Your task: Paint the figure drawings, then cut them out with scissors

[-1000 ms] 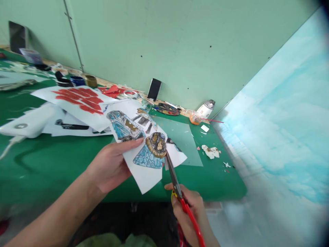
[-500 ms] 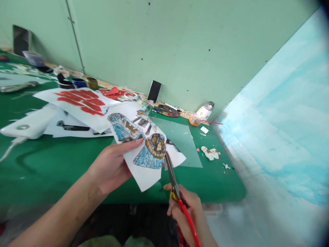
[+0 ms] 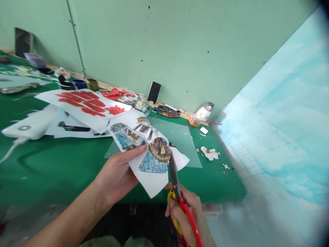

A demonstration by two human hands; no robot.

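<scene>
My left hand [image 3: 119, 173] pinches a white sheet of paper [image 3: 151, 187] from its left edge, thumb on top and the other fingers beneath. Drawings in blue, brown and black cover the sheet, among them a dome shape [image 3: 159, 149] over a blue skirt-like form. My right hand [image 3: 189, 206] is wrapped round the handles of scissors [image 3: 174, 175] with red and yellow grips. Their blades reach up into the sheet along the right side of the dome drawing, where a slit parts the paper. The blade tips are hard to make out.
Left of the sheet lie a paper with red paint strokes [image 3: 84, 99] and a white device with a cable [image 3: 31, 127]. Paint jars [image 3: 92, 84], a leaning phone [image 3: 154, 92], a paint palette [image 3: 167, 111] and an orange cup [image 3: 194, 120] line the wall. Paper scraps [image 3: 210, 153] lie at right.
My left hand and the sheet have shifted a little right and down. The scissors have moved slightly right with the paper, their blades still in it.
</scene>
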